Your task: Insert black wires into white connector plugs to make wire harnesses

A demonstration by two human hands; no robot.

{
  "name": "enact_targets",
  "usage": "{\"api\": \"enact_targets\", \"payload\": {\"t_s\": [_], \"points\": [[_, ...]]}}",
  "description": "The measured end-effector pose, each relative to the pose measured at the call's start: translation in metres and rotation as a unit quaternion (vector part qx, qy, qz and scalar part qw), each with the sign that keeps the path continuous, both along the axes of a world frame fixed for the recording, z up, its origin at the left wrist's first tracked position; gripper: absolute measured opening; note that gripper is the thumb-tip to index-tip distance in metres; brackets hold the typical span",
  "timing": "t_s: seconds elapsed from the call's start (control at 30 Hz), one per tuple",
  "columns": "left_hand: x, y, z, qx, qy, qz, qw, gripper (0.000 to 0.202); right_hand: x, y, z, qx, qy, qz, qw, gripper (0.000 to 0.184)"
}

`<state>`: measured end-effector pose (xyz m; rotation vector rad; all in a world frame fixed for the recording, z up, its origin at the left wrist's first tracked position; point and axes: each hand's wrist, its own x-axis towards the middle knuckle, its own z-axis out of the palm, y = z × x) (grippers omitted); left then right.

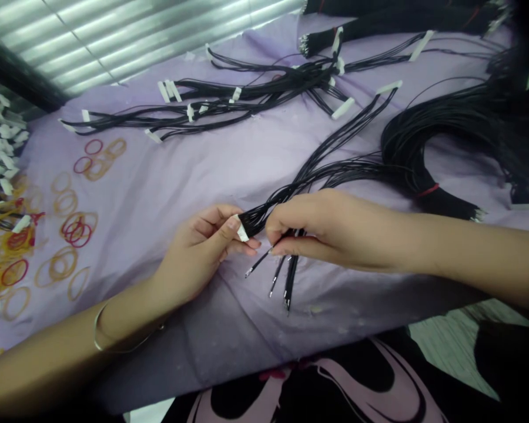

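Entry, work on the sheet: I am pinching a white plastic connector [243,233] between thumb and fingers of my left hand [198,252], its black wire harness [308,176] running up and right across a lavender sheet [158,176]. I am also pinching several of the harness's loose wires, their metal-tipped ends [277,276] hanging free, between thumb and fingers of my right hand [330,229], just beside the connector. Lying about: rubber bands [66,264] at left, a thick coiled wire bundle [423,147] at right, more connector-ended harnesses [229,100] beyond.
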<state>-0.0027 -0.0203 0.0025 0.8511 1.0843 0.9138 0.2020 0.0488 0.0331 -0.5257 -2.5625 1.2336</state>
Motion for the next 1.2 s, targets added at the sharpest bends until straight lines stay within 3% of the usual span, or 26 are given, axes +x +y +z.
{"api": "enact_targets", "payload": {"t_s": [0.1,0.2,0.3,0.4,0.63,1.2], "points": [[0.0,-0.001,0.001,0.013,-0.02,0.003,1.0,0.015,0.002,0.001,-0.002,0.007,0.056,-0.013,0.998,0.012],[0.001,-0.001,0.002,0.017,-0.028,0.005,0.999,0.015,0.002,0.001,0.002,-0.011,0.074,-0.093,0.993,0.009],[0.002,0.0,0.002,0.015,-0.033,0.004,0.999,0.014,0.002,0.0,0.007,-0.037,0.061,-0.168,0.983,0.008],[0.002,0.0,0.002,0.018,-0.043,-0.001,0.999,0.014,0.001,-0.001,0.006,-0.034,0.032,-0.197,0.979,0.005],[0.002,-0.001,0.002,0.027,-0.04,-0.009,0.999,0.014,-0.004,-0.002,-0.004,-0.027,0.031,-0.208,0.977,0.004],[0.002,0.0,0.003,0.011,-0.036,-0.013,0.999,0.014,-0.004,-0.003,-0.003,-0.022,0.048,-0.184,0.981,0.006]]}}
